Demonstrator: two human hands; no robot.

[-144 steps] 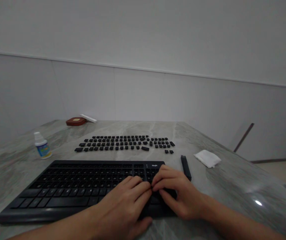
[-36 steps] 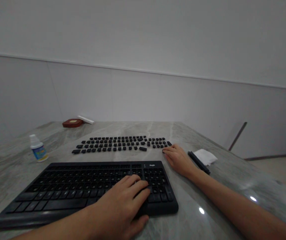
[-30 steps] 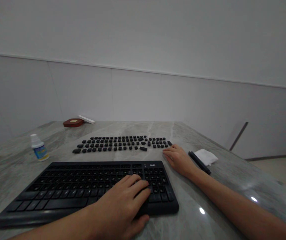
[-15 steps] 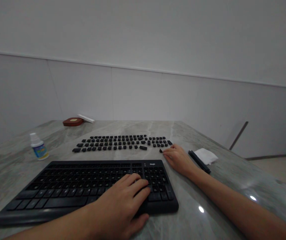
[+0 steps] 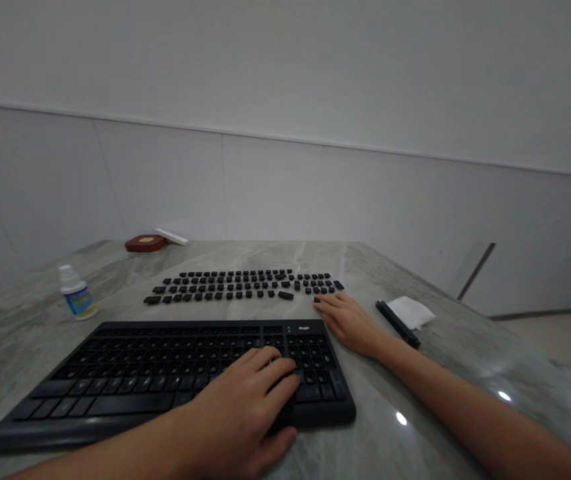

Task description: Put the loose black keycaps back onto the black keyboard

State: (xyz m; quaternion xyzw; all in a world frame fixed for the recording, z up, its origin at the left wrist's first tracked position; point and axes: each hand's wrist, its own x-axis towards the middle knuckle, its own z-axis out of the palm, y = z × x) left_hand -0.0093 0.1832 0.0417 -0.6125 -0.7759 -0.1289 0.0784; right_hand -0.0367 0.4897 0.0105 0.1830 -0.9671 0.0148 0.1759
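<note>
A black keyboard point(image 5: 135, 403) lies across the near part of the marble-patterned table, many of its upper keys without caps. My left hand point(image 5: 245, 407) rests on its right part, fingers lying apart over the keys and thumb at the front edge. Beyond the keyboard's upper right corner, my right hand point(image 5: 350, 323) is low over the table with a small black keycap point(image 5: 316, 300) at its fingertips. Loose keycaps point(image 5: 220, 287) lie behind the keyboard in rows, like a keyboard layout. The underside of my left palm is hidden.
At the left stands a white spray bottle point(image 5: 78, 293) with a blue label. A red-brown case point(image 5: 146, 243) and a white flat box point(image 5: 172, 236) lie at the back. Right of my right forearm are a long black bar point(image 5: 398, 324) and a white cloth or tissue point(image 5: 410, 311).
My right hand has moved slightly left and farther from me, bringing the keycap closer to the rows. My left hand stays on the keyboard.
</note>
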